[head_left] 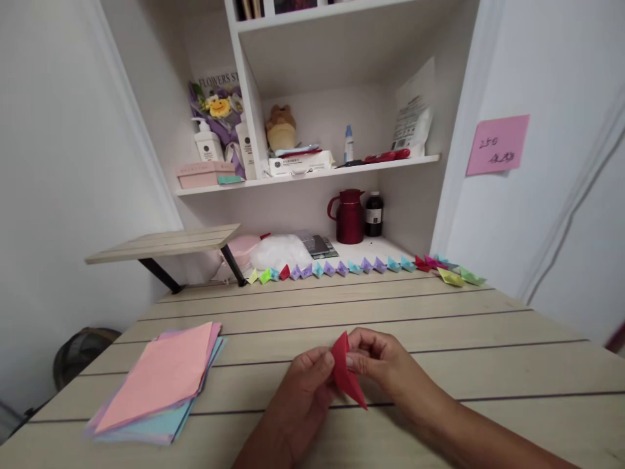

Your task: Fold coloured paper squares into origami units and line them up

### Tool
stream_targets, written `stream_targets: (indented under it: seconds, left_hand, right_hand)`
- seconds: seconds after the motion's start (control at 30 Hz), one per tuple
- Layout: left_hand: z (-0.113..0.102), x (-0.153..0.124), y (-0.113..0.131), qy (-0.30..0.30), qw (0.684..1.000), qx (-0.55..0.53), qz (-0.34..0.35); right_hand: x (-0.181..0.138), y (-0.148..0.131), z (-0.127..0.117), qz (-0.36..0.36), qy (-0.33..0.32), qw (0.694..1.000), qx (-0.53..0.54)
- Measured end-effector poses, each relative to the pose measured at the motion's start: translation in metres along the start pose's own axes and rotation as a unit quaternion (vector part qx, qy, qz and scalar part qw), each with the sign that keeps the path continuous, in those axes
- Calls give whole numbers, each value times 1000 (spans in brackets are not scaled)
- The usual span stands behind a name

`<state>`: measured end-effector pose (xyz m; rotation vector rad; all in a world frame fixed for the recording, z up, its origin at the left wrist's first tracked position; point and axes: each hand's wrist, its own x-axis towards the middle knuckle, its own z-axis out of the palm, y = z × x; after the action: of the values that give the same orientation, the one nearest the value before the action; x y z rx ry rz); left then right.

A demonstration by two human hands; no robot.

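Note:
A folded piece of red paper (pixel 347 376), pointed at its top and bottom ends, is held just above the wooden table. My left hand (pixel 307 384) pinches its left side, the thumb near the upper part. On the other side, my right hand (pixel 383 359) grips the paper between thumb and curled fingers. Some fingertips behind the paper are hidden. To the left lies a stack of coloured paper sheets (pixel 161 378), pink on top with blue and purple edges showing below.
A row of small folded paper boats (pixel 342 268) in several colours runs along the table's back edge. A small raised wooden stand (pixel 166 244) is at the back left. Behind are white shelves (pixel 312 172) with bottles and a red jug (pixel 349 218).

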<state>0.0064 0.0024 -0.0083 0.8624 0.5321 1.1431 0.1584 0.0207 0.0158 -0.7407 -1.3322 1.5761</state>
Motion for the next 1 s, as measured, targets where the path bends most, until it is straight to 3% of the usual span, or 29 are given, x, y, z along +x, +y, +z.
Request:
stream_targets:
  seconds: [0.13, 0.3, 0.47, 0.53, 0.63, 0.7, 0.77, 0.9, 1.0]
  left_hand:
    - [1, 0, 0, -2, 1000, 3, -5]
    - [3, 1, 0, 8, 999, 29, 15]
    - [1, 4, -2, 105, 976, 187, 31]
    - [0, 5, -3, 151, 938, 304, 62]
    - [-3, 7, -6, 202, 844, 475, 148]
    - [-5, 8, -8, 234, 786, 541, 187]
    - [-8, 8, -10, 257, 757, 570, 191]
    - [-13, 9, -11, 212, 775, 580, 133]
    - [-12, 9, -10, 173, 791, 572, 130]
  right_hand:
    - [0, 2, 1, -25, -4, 1000, 6]
    - [1, 12, -3, -56, 20, 993, -102]
    - [1, 17, -8, -66, 52, 977, -198]
    - [3, 19, -11, -75, 57, 965, -243]
    - [7, 24, -18, -78, 53, 943, -319]
    - [9, 26, -21, -74, 54, 926, -365]
    - [10, 29, -24, -75, 56, 912, -400]
    - [10, 30, -25, -77, 50, 900, -426]
    - [9, 29, -24, -72, 46, 899, -429]
